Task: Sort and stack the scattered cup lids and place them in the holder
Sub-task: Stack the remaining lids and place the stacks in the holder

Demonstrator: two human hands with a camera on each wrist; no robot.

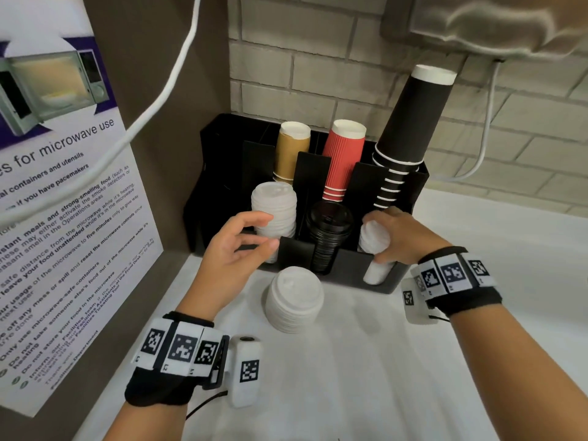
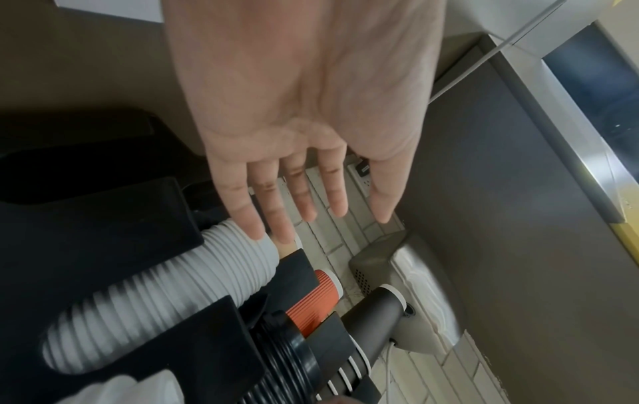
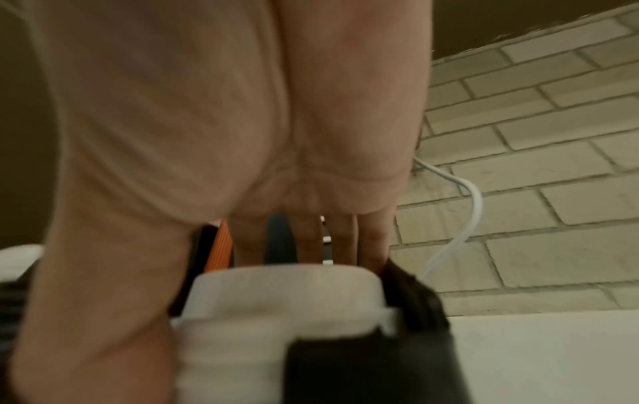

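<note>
A black holder (image 1: 346, 267) stands at the back of the white counter. Its front left slot carries a tall stack of white lids (image 1: 275, 205) (image 2: 155, 300), and the middle slot a stack of black lids (image 1: 329, 224) (image 2: 280, 344). My right hand (image 1: 377, 238) (image 3: 214, 287) grips a shorter white lid stack (image 1: 374, 272) (image 3: 276, 300) standing in the front right slot, thumb on its near side and fingers over its far side. My left hand (image 1: 270, 232) (image 2: 311, 216) hovers open beside the left white stack, fingers straight. Another white lid stack (image 1: 294, 299) sits loose on the counter in front of the holder.
Tan cups (image 1: 291, 151), red cups (image 1: 342, 157) and a tall leaning black cup stack (image 1: 410, 122) fill the holder's back slots. A microwave notice (image 1: 63, 186) covers the left wall panel, and a white cable (image 1: 159, 100) crosses it. A grey appliance (image 1: 493, 23) hangs above right.
</note>
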